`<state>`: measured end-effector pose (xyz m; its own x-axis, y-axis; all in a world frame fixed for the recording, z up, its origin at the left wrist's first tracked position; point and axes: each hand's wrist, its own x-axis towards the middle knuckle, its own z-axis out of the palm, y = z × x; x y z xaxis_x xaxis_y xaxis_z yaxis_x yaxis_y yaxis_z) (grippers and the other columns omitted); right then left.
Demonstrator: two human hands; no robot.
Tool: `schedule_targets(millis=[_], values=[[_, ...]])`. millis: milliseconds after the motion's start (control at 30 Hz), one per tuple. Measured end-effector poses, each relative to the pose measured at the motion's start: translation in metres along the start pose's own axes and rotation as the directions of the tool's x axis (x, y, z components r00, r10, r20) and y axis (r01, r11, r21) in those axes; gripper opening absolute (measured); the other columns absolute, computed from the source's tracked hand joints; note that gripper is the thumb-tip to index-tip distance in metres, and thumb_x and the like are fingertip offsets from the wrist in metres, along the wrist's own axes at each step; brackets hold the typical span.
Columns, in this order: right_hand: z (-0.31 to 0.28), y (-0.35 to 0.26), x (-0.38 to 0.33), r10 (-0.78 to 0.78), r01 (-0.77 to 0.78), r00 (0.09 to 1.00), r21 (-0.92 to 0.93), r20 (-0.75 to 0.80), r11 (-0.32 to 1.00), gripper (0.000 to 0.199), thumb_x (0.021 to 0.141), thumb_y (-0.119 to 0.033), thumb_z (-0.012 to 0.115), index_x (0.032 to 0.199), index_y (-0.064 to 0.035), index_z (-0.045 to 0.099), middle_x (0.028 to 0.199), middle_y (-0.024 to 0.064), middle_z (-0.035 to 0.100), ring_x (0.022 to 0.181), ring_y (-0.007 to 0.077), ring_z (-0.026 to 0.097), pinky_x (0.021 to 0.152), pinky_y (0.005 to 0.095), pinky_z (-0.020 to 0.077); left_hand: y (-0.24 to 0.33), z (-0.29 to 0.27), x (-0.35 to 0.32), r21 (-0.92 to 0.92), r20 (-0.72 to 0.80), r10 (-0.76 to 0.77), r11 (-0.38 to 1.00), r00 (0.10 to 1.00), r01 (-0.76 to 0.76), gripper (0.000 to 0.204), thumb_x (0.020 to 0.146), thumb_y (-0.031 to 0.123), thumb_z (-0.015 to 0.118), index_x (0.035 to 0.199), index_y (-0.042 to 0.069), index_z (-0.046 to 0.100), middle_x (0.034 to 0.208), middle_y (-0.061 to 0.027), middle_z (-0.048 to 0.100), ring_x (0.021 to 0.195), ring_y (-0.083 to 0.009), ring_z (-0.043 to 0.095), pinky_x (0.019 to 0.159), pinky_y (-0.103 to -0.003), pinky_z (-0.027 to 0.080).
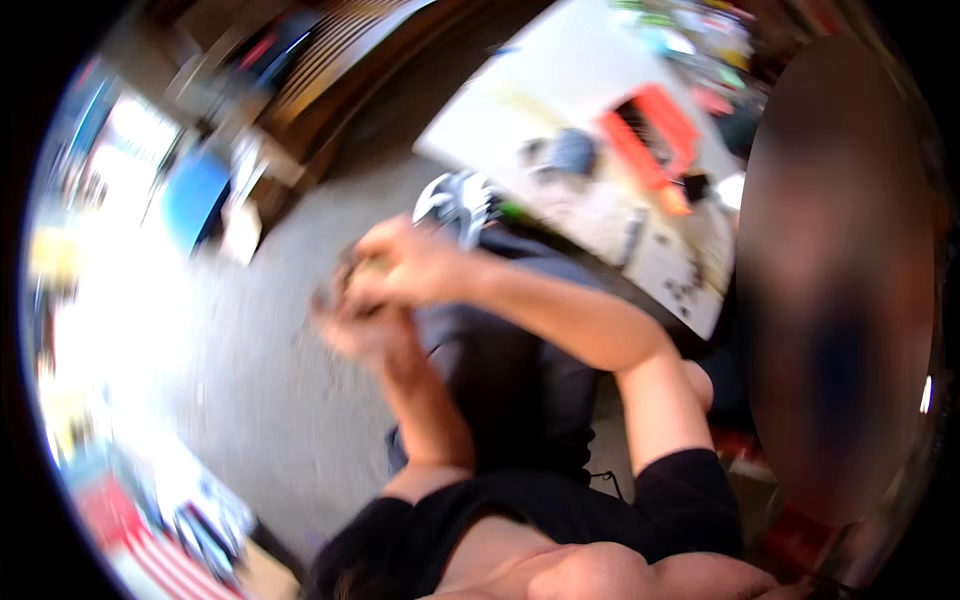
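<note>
Both my hands are brought together in front of my knees, smeared by motion. My right hand (415, 265) is above, its fingers bent around a small dark and yellowish thing (368, 272) whose kind I cannot make out. Just below and to the left, my left hand (352, 325) is raised close to the same thing. Its fingers are too blurred to tell whether they grip anything. A striped shoe or bag-like grey and white thing (455, 205) shows just beyond my right wrist.
A white table (500, 105) stands at the far right, bearing an orange-red open tray (650, 135), a blue-grey rounded thing (570, 152) and several small dark pieces. Grey floor (260, 340) stretches to the left. A slatted wooden bench (345, 60) and a blue panel (193, 200) stand beyond.
</note>
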<state>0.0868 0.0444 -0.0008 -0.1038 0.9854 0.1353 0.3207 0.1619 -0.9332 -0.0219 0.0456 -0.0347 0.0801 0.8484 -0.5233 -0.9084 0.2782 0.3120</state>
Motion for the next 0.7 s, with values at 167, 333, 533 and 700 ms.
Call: schedule_targets(millis=[167, 333, 533, 700], values=[[0.024, 0.042, 0.015, -0.055, 0.055, 0.998, 0.018, 0.008, 0.998, 0.029, 0.065, -0.028, 0.073, 0.073, -0.0013, 0.066, 0.068, 0.0156, 0.063, 0.063, 0.0277, 0.062, 0.056, 0.0366, 0.0463, 0.006, -0.012, 0.02, 0.033, -0.074, 0.077, 0.997, 0.994, -0.074, 0.042, 0.09, 0.033, 0.045, 0.116, 0.001, 0.048, 0.118, -0.0142, 0.052, 0.11, -0.0272, 0.051, 0.096, -0.043, 0.038], [0.035, 0.035, 0.017, -0.047, 0.045, 0.998, -0.073, -0.038, 0.996, 0.034, 0.06, -0.032, 0.074, 0.069, -0.0008, 0.065, 0.067, 0.0169, 0.063, 0.064, 0.0302, 0.063, 0.056, 0.0389, 0.0466, 0.008, -0.013, 0.029, -0.182, 0.241, -0.021, 0.981, 0.97, 0.066, 0.061, 0.079, 0.038, 0.055, 0.118, -0.008, 0.049, 0.12, -0.0208, 0.053, 0.115, -0.031, 0.049, 0.098, -0.045, 0.037], [0.022, 0.038, 0.017, -0.107, 0.097, 0.985, -0.075, -0.138, 0.992, 0.034, 0.06, -0.031, 0.075, 0.069, -0.0006, 0.065, 0.067, 0.0167, 0.063, 0.065, 0.0298, 0.063, 0.055, 0.0394, 0.0453, -0.001, -0.002, 0.025, -0.075, 0.037, 0.058, 0.996, 0.998, -0.055, 0.062, 0.079, 0.037, 0.055, 0.117, -0.011, 0.047, 0.119, -0.0232, 0.053, 0.115, -0.0323, 0.05, 0.098, -0.046, 0.038], [0.03, 0.027, 0.023, -0.118, 0.111, 0.991, -0.102, -0.069, 0.989, 0.034, 0.06, -0.031, 0.076, 0.071, -0.0002, 0.066, 0.067, 0.0174, 0.063, 0.063, 0.0309, 0.062, 0.056, 0.0397, 0.0449, 0.005, 0.005, 0.023, -0.102, 0.06, 0.063, 0.993, 0.996, -0.056, 0.062, 0.08, 0.037, 0.055, 0.117, -0.011, 0.047, 0.119, -0.0235, 0.053, 0.114, -0.0326, 0.05, 0.098, -0.047, 0.038]])
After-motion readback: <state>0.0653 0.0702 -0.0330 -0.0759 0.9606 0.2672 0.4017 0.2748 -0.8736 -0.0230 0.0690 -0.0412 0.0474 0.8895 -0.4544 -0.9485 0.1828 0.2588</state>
